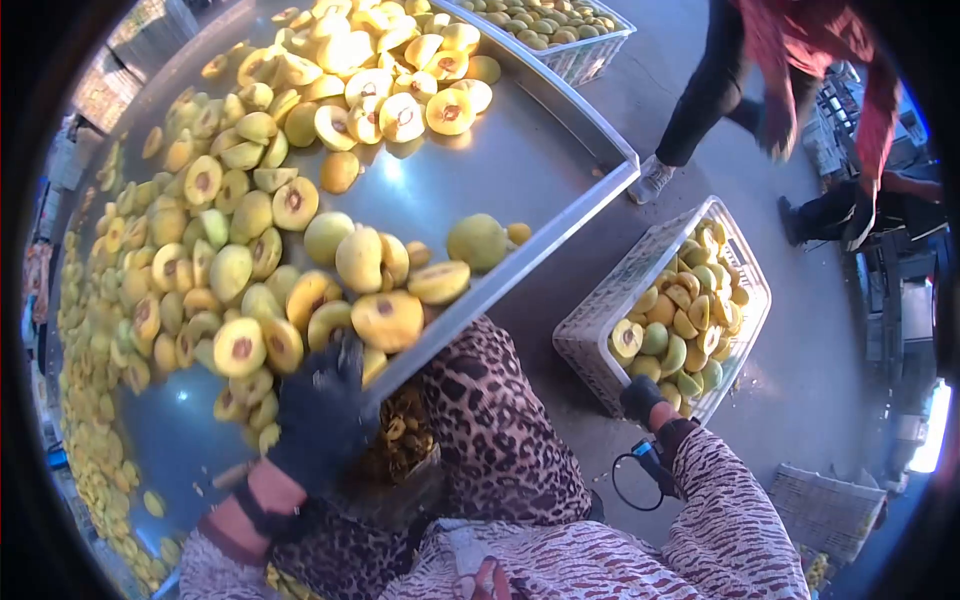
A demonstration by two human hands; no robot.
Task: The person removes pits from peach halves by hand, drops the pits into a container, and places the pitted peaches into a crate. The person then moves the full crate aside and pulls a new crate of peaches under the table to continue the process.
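Note:
My left hand (322,415), in a black glove, is at the near edge of a metal table (545,150), right against halved yellow peaches (388,320). Motion blur smears its fingers. More halves with brown pit hollows, some greenish, are heaped across the table. Down to the right, my right hand (642,400), also gloved in black, is closed at the near rim of a white plastic crate (590,345). Peach halves (690,310) fill much of that crate. A black cable hangs beside my right wrist.
A second white crate (590,55) of peaches stands beyond the table. Another person (790,60) in red and dark clothes is at upper right. Under the table edge, near my knees, sits a container of brown bits (405,440). A pale crate (825,510) lies at lower right.

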